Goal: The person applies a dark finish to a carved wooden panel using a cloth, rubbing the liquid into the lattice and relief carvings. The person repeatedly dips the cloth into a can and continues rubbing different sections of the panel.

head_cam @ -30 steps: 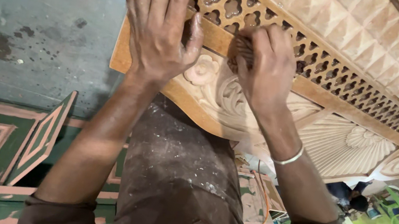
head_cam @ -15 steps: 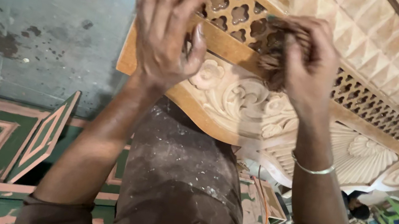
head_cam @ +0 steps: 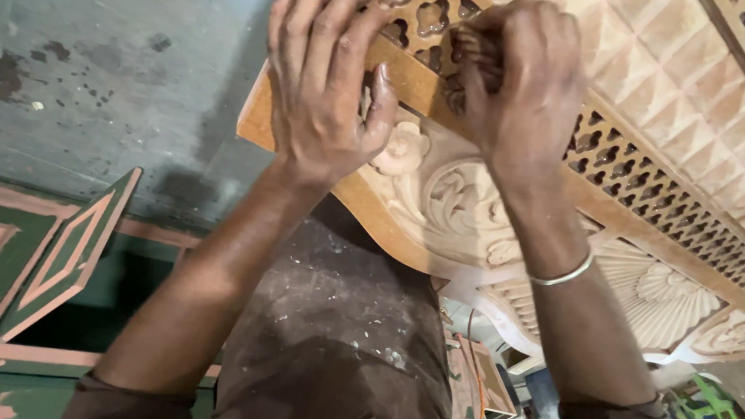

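I held my left hand (head_cam: 328, 83) flat on the carved wooden panel (head_cam: 515, 192) before me, while my right hand (head_cam: 522, 84) pinched a small sanding piece (head_cam: 472, 56), rubbing gently inside the lattice holes.

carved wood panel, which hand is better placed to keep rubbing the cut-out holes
Right, probably. The right hand is bunched on the fretwork strip of the carved wood panel, apparently pinching something small and dark against the holes. The left hand lies flat beside it, fingers spread, bracing the panel.
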